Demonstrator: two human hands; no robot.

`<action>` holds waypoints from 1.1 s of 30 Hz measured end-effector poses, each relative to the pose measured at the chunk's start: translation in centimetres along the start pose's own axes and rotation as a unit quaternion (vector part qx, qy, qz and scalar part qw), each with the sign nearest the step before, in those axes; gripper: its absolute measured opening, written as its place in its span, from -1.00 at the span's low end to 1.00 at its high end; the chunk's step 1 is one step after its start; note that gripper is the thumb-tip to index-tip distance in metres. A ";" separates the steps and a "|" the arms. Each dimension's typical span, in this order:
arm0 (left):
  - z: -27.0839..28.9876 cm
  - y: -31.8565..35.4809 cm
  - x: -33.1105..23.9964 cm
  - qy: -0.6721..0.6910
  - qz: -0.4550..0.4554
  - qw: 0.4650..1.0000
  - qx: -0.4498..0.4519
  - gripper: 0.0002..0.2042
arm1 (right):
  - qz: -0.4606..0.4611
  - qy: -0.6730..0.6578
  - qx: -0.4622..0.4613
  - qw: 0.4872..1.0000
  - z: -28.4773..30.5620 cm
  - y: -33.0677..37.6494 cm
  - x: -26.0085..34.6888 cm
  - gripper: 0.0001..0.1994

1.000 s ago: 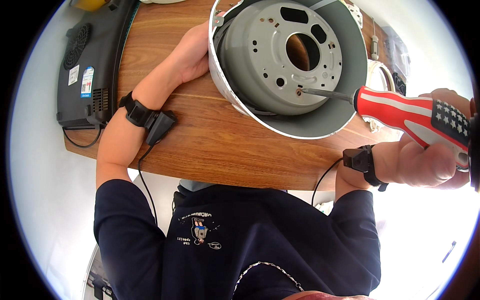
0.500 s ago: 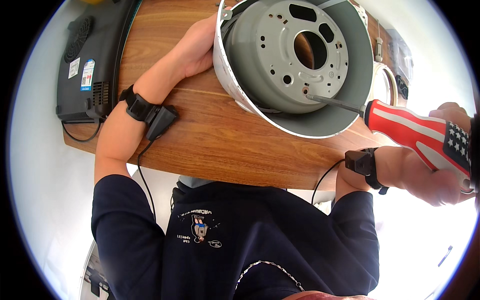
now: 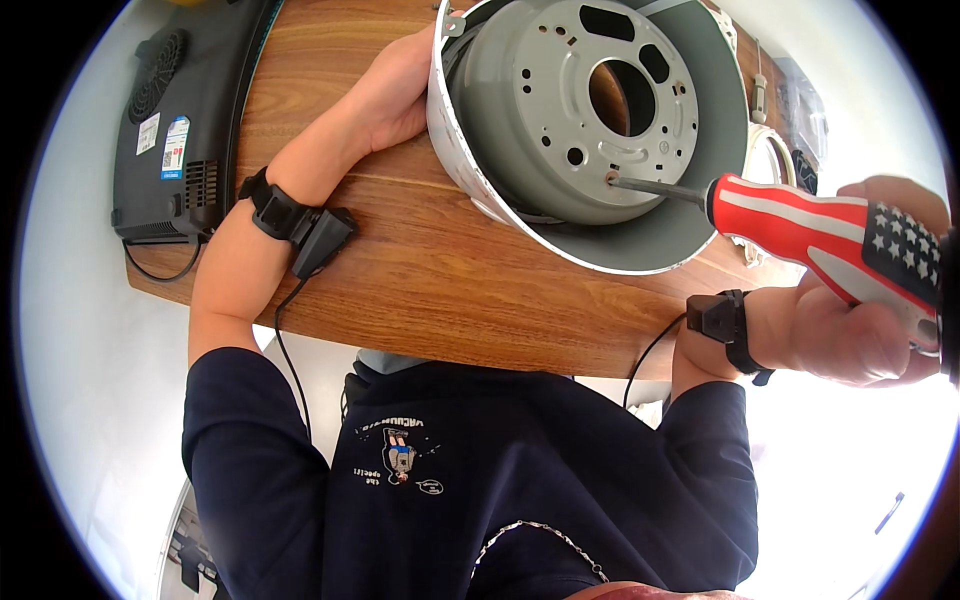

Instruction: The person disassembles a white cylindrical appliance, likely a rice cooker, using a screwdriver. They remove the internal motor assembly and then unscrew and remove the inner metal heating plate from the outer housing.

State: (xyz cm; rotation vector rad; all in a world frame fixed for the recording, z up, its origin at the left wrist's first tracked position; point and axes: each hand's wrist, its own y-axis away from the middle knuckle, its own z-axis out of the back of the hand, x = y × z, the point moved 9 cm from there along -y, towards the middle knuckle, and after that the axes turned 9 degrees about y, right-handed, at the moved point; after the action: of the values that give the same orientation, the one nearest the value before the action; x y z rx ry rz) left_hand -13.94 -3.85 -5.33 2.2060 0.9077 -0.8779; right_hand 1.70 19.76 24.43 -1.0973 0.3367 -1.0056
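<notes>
A round metal housing (image 3: 463, 160), white outside and grey inside, lies tilted on the table with its open side toward me. It resembles a rice cooker's shell. Its grey inner base (image 3: 520, 130) has a big central hole and several small ones. My left hand (image 3: 400, 90) grips the outer wall on the left, most fingers hidden behind it. From the right, my right hand (image 3: 865, 335) is wrapped around the handle of a large screwdriver (image 3: 790, 218) in red, white and dark blue with stars. The screwdriver's tip rests at a small hole low on the inner base.
A black appliance (image 3: 160, 130) with a fan grille and vents lies on the far left of the wooden table (image 3: 400, 270). Beyond the housing on the right are a pale ring-shaped part (image 3: 775, 150) and a clear plastic container (image 3: 803, 105). Cables run from both wrist bands.
The screwdriver's handle has swung slightly up and left, with its tip still at the same hole. My right hand has moved with it. The left hand and housing look almost unmoved.
</notes>
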 end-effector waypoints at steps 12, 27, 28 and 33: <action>-1.9 -0.5 -0.6 0.105 0.002 0.994 -0.016 -0.62 | -0.003 -0.025 0.004 1.000 -0.3 -0.7 -0.3 -0.31; -2.2 -0.8 -0.9 0.098 -0.005 0.995 -0.022 -0.65 | -0.003 -0.044 0.013 0.999 -0.8 -0.4 0.1 -0.31; -2.2 -0.8 -0.8 0.102 -0.001 0.994 -0.025 -0.65 | -0.002 -0.045 0.013 0.999 -0.9 -0.4 0.2 -0.31; -1.7 -0.5 -0.4 0.116 0.021 0.992 -0.051 -0.65 | -0.004 -0.048 0.011 0.999 -0.9 -0.3 0.2 -0.31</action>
State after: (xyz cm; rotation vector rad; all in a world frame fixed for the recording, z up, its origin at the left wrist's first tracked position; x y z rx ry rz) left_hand -13.97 -2.44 -4.10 2.2594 0.9868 -0.5502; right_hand 1.02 19.03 24.35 -1.1248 0.2430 -0.9580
